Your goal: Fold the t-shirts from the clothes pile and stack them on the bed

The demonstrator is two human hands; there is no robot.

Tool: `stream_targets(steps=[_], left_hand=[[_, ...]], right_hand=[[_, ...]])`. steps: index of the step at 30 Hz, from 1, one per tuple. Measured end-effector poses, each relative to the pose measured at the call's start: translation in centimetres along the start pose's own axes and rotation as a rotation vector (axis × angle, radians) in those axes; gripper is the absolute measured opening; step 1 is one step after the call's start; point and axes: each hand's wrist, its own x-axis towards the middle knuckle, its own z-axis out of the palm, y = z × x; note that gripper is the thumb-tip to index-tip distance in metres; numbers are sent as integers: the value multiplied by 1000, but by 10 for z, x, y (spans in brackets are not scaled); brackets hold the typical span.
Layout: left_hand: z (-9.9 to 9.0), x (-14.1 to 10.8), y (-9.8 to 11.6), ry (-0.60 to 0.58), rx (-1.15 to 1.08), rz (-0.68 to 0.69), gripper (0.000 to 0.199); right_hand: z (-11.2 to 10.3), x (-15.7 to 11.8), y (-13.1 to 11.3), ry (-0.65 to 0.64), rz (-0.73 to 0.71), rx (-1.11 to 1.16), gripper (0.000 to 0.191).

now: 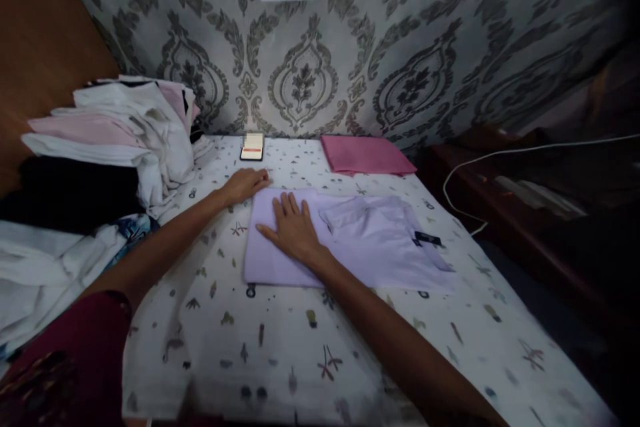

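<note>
A pale lavender shirt (340,260) lies partly folded on the bed, its left part flat and its right part creased around the collar. On its right side shows a black tag (427,238). My right hand (293,230) presses flat on the left part of the shirt, fingers spread. Just beyond the shirt's far left corner is my left hand (246,185), its fingers loosely bent and slightly apart. Nothing shows in it; whether it touches the shirt's edge I cannot tell.
A folded pink cloth (367,155) and a phone (252,146) lie near the wall on the printed bedsheet (280,353). At left is a heap of clothes (150,120). A white cable (500,152) runs over dark furniture (500,193) beyond the bed's right edge.
</note>
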Motion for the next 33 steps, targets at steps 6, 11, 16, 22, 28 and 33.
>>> stream_targets(steps=[6, 11, 16, 22, 28, 33], left_hand=[[-6, -107, 51, 29, -9, 0, 27], [15, -200, 102, -88, 233, -21, 25], [41, -210, 122, -68, 474, -203, 17], [43, -197, 135, -98, 621, -305, 21], [39, -197, 141, -172, 609, -374, 23], [39, -197, 141, -115, 524, -455, 26]], right_hand=[[-11, 0, -2, -46, 6, -5, 84], [-19, 1, -10, -62, -22, -13, 79], [-11, 4, -17, -80, -41, -35, 75], [-8, 2, -16, -73, -45, -74, 74], [-7, 2, -14, -67, -50, -70, 74], [-6, 2, -14, -57, -50, -72, 73]])
